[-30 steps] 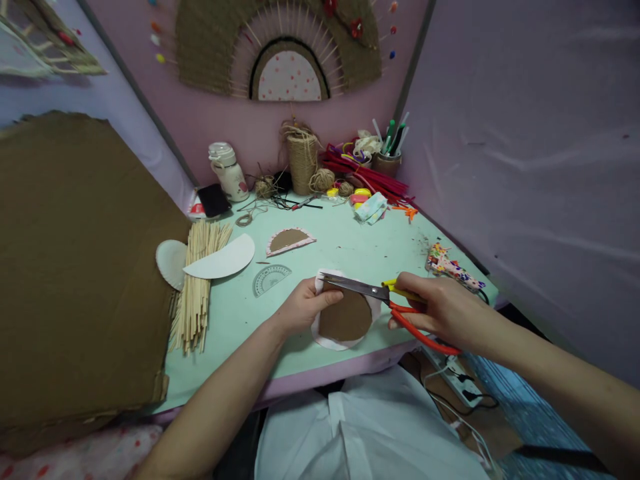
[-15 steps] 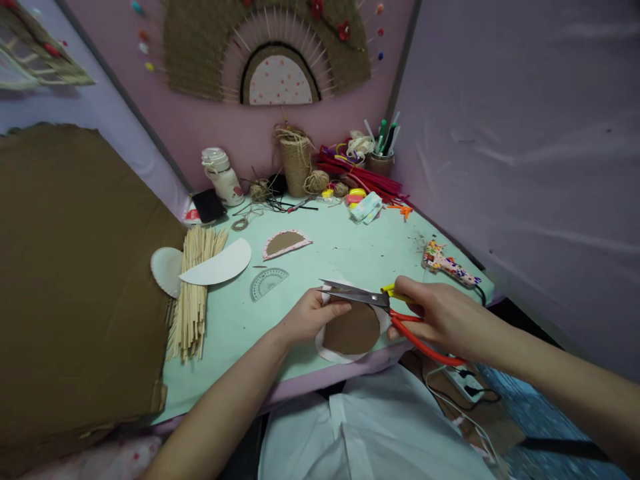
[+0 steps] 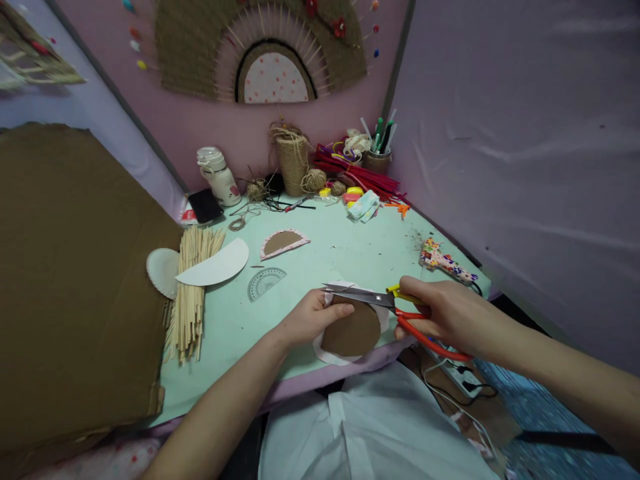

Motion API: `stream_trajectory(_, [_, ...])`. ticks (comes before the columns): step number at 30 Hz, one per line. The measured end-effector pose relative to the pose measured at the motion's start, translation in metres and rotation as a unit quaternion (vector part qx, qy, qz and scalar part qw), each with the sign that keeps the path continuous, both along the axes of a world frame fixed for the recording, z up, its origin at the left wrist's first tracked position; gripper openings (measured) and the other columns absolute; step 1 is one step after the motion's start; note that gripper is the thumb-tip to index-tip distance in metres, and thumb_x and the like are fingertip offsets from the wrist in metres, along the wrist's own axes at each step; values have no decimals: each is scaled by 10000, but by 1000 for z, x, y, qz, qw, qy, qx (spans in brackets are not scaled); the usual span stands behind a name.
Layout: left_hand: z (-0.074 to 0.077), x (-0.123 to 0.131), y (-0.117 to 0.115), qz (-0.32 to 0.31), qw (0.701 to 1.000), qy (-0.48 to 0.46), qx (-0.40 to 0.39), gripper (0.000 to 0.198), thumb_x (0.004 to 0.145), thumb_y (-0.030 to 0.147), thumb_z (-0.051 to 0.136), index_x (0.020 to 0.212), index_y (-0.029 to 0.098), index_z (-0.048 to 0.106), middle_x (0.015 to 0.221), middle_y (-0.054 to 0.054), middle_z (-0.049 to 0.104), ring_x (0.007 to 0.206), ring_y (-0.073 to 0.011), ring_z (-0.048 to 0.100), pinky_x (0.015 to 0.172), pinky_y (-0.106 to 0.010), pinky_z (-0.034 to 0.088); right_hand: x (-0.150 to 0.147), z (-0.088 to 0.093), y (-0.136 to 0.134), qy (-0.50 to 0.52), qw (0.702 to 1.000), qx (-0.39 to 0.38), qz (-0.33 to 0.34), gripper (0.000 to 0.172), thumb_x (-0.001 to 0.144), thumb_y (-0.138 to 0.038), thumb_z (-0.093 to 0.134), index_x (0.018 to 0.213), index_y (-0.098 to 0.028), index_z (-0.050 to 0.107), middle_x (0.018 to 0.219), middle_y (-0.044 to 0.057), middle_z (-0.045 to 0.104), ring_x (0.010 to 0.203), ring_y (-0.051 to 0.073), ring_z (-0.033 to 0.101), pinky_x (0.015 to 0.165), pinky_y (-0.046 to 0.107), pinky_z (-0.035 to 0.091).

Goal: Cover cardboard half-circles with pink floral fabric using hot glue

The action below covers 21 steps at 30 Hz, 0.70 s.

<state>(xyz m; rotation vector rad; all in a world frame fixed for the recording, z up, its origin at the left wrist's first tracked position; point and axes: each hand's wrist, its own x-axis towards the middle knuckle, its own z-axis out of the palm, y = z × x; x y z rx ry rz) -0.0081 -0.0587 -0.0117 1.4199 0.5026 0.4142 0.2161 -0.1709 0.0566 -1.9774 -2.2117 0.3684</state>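
My left hand (image 3: 313,319) pinches the left edge of a brown cardboard disc (image 3: 353,330), its thumb lying on top. A white rim of fabric or paper (image 3: 333,357) shows around the disc. My right hand (image 3: 437,312) is closed around the red and yellow handles of a pair of scissors (image 3: 379,298). The blades point left over the disc's far edge, near my left fingertips, and are nearly closed. Beyond my left hand lie a clear protractor (image 3: 267,284) and a cardboard half-disc (image 3: 284,244) with a pink-dotted fabric border.
Left are a bundle of thin sticks (image 3: 191,320), a white half-circle (image 3: 215,268) and a large cardboard sheet (image 3: 75,287). A patterned glue gun (image 3: 445,261) lies right. At the back stand a bottle (image 3: 219,179), a twine cone (image 3: 293,163) and a pen pot (image 3: 378,160).
The scissor blades have closed further, and my right hand has shifted slightly right. My left hand keeps its hold on the disc. The whole view has shifted a little.
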Motion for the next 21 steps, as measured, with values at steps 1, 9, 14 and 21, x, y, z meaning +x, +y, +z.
stream_trajectory(1, [0,0,0,2,1000,4,1,383,779,495,690,922,144,740,880,-63,724,857,-204,613,769,-289,451,0,0,0,-1,1000,-1,1,422,828,-561,575,719,-259,300,504,-71,410,468,136,354,474,236,215])
stream_trajectory(9, [-1,-1,-1,3,1000,23,-22,396,771,527,689,774,131,691,745,-33,664,712,-152,559,656,-255,408,3,-4,1,-16,1000,-13,-5,405,832,-566,566,731,-261,320,513,-64,424,478,144,374,480,241,215])
stream_trajectory(14, [2,0,0,10,999,22,-40,387,765,512,701,816,129,687,793,-47,682,742,-159,575,687,-266,422,3,-6,6,-8,1000,-18,-8,383,832,-571,553,738,-260,350,508,-68,390,476,141,363,479,242,205])
stream_trajectory(21, [4,-2,-3,16,996,51,-75,365,754,495,710,823,138,679,813,-56,699,755,-182,604,689,-280,430,4,-11,9,-4,999,-39,-14,390,818,-593,573,749,-258,385,523,-63,412,480,141,387,479,244,196])
